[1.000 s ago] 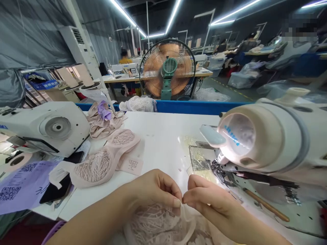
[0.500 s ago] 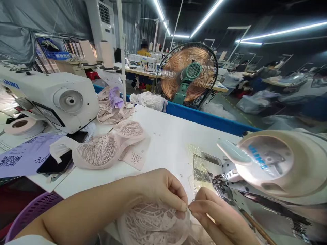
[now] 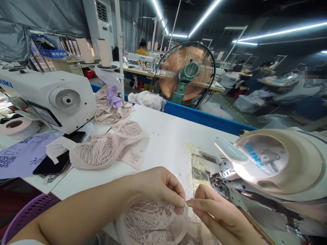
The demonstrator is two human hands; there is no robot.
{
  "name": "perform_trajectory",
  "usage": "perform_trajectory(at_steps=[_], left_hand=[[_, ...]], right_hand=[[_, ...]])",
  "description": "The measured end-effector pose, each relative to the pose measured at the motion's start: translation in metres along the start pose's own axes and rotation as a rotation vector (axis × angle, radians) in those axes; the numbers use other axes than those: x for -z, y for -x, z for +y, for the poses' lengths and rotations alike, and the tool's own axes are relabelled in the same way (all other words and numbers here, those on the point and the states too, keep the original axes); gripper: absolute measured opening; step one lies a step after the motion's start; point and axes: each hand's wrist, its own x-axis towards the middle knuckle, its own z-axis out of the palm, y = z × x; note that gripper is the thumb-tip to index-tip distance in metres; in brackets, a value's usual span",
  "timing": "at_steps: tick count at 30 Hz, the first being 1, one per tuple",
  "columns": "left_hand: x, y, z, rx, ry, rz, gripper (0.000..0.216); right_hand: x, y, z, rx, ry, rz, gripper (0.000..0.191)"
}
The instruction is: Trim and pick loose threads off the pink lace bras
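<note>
My left hand (image 3: 162, 187) pinches the upper right edge of a pale pink lace bra (image 3: 145, 221) between thumb and bent fingers. The bra hangs at the front of the white table, its lower part cut off by the frame. Close beside those fingertips, my right hand (image 3: 219, 211) has thumb and forefinger pressed together at the same edge. What is between them is too small to make out. Further left on the table lies a second lace bra (image 3: 95, 151) with a printed label (image 3: 133, 158).
At right stands a sewing machine (image 3: 270, 160) with its lamp lit, plastic film (image 3: 195, 160) beside its plate. Another sewing machine (image 3: 48, 98), a phone (image 3: 52, 163) and purple paper (image 3: 22, 153) are at left. A large fan (image 3: 186, 73) stands behind the blue table edge (image 3: 204, 117).
The view has shifted slightly, so the surroundings sit a little further left. Both hands keep their pinch at the bra's edge, with the right fingers raised slightly.
</note>
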Motion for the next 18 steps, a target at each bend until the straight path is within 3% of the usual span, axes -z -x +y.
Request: perform_trajectory(at_steps=[18], left_hand=[[0.0001, 0.0017, 0.0012, 0.000, -0.039, 0.018, 0.008]], right_hand=[[-0.0054, -0.0024, 0.0014, 0.008, 0.090, 0.074, 0.024]])
